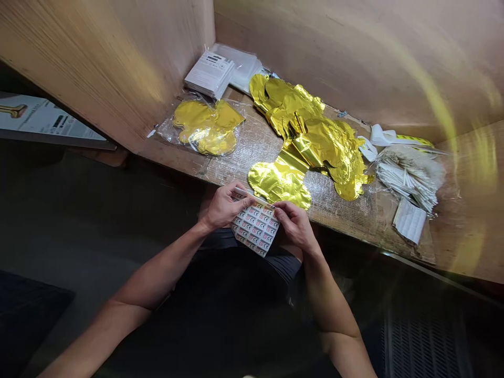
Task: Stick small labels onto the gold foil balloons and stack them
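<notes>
Sticker sheet (255,232) hanging before near edge of worktop (236,170). Left hand (226,206) pinching one end of its rolled top edge, right hand (294,223) pinching other; both grips closing thumb against fingers, probably for steadiness. Gold foil shapes (280,182) lying just beyond; bagged foil (208,131), white sticks (413,181) flanking, seemingly for easy reach.

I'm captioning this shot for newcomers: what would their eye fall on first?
Probably the shiny gold foil pieces heaped mid-bench, with bagged gold foil to their left. Next, the sheet printed with rows of CE marks, which the left hand and right hand hold near its top edge, just in front of the bench.
</notes>
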Demonstrator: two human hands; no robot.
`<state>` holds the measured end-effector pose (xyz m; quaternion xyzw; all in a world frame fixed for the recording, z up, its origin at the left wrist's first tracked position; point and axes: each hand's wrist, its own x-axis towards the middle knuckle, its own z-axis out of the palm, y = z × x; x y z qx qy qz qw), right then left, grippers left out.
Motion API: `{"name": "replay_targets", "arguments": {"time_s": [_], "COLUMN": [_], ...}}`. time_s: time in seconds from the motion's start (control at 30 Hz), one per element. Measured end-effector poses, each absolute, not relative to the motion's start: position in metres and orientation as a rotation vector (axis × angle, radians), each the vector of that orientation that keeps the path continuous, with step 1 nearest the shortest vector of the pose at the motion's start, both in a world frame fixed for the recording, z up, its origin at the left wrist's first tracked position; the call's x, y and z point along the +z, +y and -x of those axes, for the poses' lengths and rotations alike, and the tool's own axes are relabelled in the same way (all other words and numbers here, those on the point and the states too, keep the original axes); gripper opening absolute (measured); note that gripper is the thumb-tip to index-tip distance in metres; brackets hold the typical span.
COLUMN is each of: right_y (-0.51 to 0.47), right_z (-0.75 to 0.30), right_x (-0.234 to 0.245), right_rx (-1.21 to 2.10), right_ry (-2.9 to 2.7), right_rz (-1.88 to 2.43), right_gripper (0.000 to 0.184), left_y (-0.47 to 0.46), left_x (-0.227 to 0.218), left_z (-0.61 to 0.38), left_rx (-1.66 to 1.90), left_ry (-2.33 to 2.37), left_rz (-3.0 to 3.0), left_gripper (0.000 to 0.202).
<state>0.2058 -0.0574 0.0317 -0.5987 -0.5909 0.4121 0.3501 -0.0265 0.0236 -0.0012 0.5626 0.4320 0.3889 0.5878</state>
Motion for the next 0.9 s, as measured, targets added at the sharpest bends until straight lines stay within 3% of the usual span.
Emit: {"name": "replay_targets", "arguments": {"time_s": [0.1, 0.23, 0.37, 0.47, 0.67, 0.83, 0.9], "right_y": [-0.059, -0.057, -0.054, -0.055, -0.053, -0.016, -0.004], "right_z": [-0.210, -0.215, -0.222, -0.224, -0.217, -0.219, -0.216], "right_x": [0.031, 0.028, 0.018, 0.008, 0.011, 0.022, 0.022], "right_rx": [0.967, 0.590, 0.121, -0.040, 0.147, 0.687, 0.738], "right_ry": [-1.564, -1.838, -2.202, -2.313, -1.936, -1.762, -1.822], "right_rz": [1.546, 1.436, 1.305, 1.227, 1.283, 1.695, 1.803], "right_gripper": [0.021, 0.012, 0.020, 0.028, 0.016, 0.018, 0.017], "left_y": [0.025, 0.028, 0.031, 0.033, 0.034, 0.035, 0.037], "left_x": [0.002, 0.003, 0.002, -0.005, -0.017, -0.015, -0.017], "left_z": [0.028, 0.030, 0.030, 0.030, 0.038, 0.030, 0.024], "left_rx": [0.930, 0.928, 0.895, 0.833, 0.782, 0.667, 0.538], "left_ry": [1.017, 1.037, 1.080, 1.138, 1.236, 0.846, 0.767], "left_rz": [-1.281, -1.266, -1.238, -1.219, -1.412, -1.992, -2.228], "left_gripper": [0.036, 0.034, 0.032, 0.032, 0.031, 0.015, 0.008]}}
